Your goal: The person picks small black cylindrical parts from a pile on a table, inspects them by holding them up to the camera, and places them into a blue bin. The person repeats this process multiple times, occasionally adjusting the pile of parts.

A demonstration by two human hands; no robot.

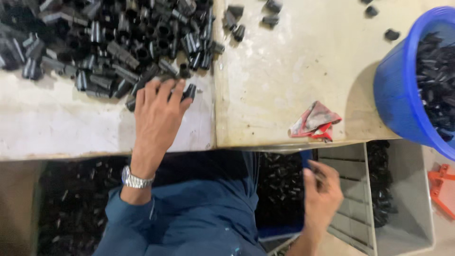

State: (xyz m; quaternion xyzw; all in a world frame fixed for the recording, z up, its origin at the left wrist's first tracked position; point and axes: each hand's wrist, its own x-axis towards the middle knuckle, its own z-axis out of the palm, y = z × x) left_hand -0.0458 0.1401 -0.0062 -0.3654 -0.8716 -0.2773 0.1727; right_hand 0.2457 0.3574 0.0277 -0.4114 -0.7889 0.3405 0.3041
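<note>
While left hand [159,114] lies spread, fingertips on black plastic fittings [118,42] heaped just beyond, right hand [322,194] hangs below table edge [265,144], loosely curled, contents unclear.

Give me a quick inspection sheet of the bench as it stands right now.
Surface: pale, stained worktable, two slabs meeting at a seam.
Job's things: heap of black plastic fittings at the far left; more fill the blue tub on the right.
Clutter: red and grey rag near the front edge; a few stray fittings lie apart.
Grippers: left hand rests on the heap's near edge, wristwatch on; right hand is below the table edge, grip unclear.
Cables: nothing seen.
Surroundings: grey bin and dark crates of fittings below; orange object at right.
</note>
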